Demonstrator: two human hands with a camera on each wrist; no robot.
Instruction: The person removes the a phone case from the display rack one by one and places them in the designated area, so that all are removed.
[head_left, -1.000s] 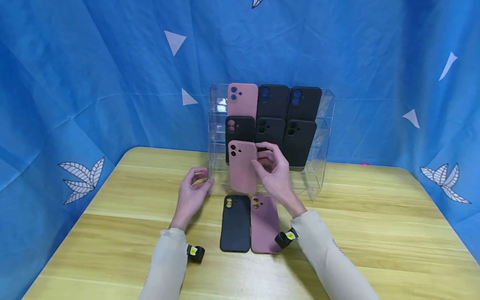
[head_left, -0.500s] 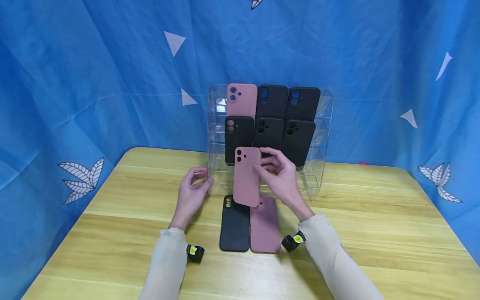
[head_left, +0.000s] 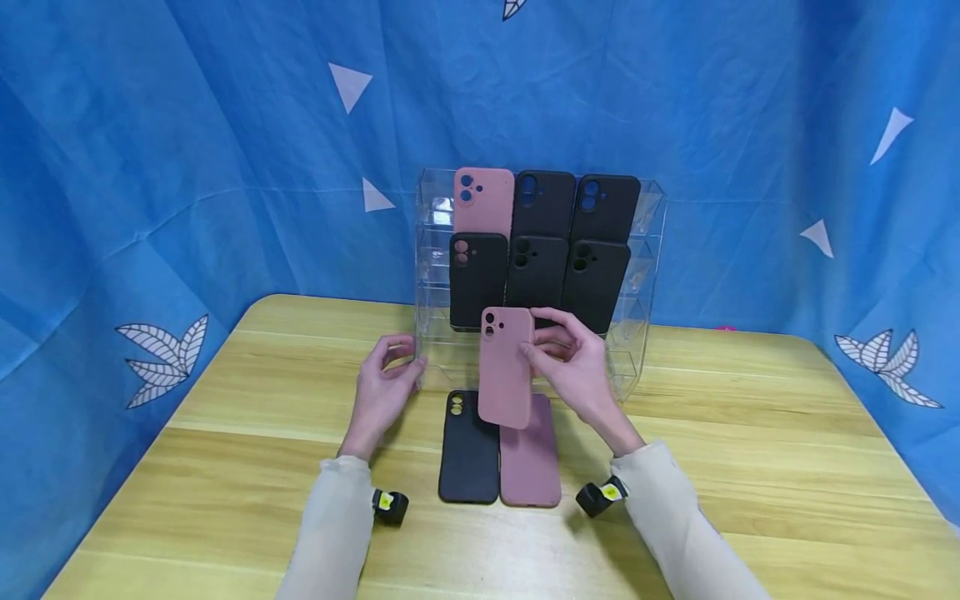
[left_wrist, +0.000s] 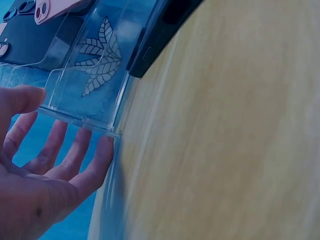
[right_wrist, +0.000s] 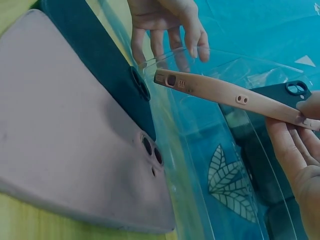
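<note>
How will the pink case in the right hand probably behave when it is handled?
Fairly stiff, I think: the pink case looks straight although the right hand pinches only one side. Probably light too, since it looks thin, with open camera holes.

Wooden table [head_left: 750, 433] beneath clear rack [head_left: 433, 283], black case [head_left: 468, 458], pink case [head_left: 530, 462]

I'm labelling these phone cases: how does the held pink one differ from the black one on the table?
The pink phone case is pale, the black phone case dark. The pink one is raised in the right grip; the black one lies flat on the table. Both have camera cutouts in one corner.
</note>
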